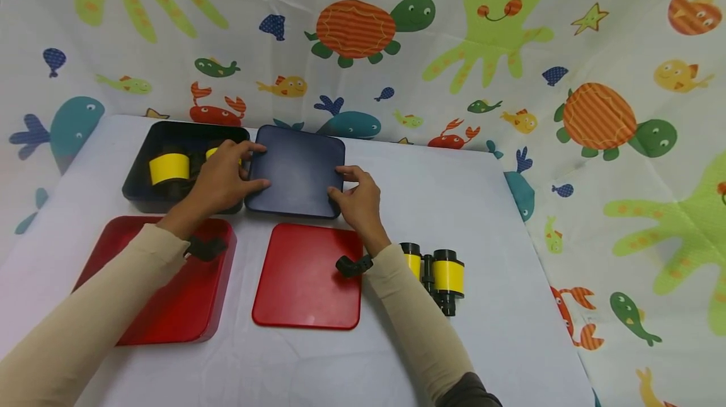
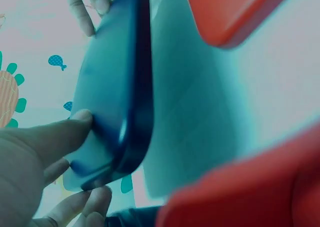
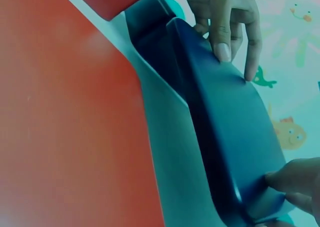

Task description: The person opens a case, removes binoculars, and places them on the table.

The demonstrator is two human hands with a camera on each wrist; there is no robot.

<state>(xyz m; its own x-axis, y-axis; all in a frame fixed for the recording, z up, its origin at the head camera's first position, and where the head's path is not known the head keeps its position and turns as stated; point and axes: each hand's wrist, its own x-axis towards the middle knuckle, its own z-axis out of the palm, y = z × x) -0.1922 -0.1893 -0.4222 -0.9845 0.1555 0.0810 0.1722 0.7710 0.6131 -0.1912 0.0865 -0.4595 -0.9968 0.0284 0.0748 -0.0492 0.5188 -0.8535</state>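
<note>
Both hands hold a dark blue square lid (image 1: 297, 171) by opposite sides. My left hand (image 1: 221, 177) pinches its left edge, thumb on the top face. At the right edge, my right hand (image 1: 363, 205) grips it between thumb and fingers. In the left wrist view the lid (image 2: 112, 97) appears edge-on, fingers curled around its rim. Directly left of the lid stands a dark blue box (image 1: 133, 186) containing black-and-yellow binoculars (image 1: 169, 169), partly hidden by my left hand and wrist.
Under my left forearm lies a red open box (image 1: 218, 293). A red lid (image 1: 306, 287) rests flat in front of the blue one. Another pair of black-and-yellow binoculars (image 1: 449, 276) is partly covered by my right sleeve. A sea-animal cloth (image 1: 397, 104) hangs behind the white table (image 1: 488, 218).
</note>
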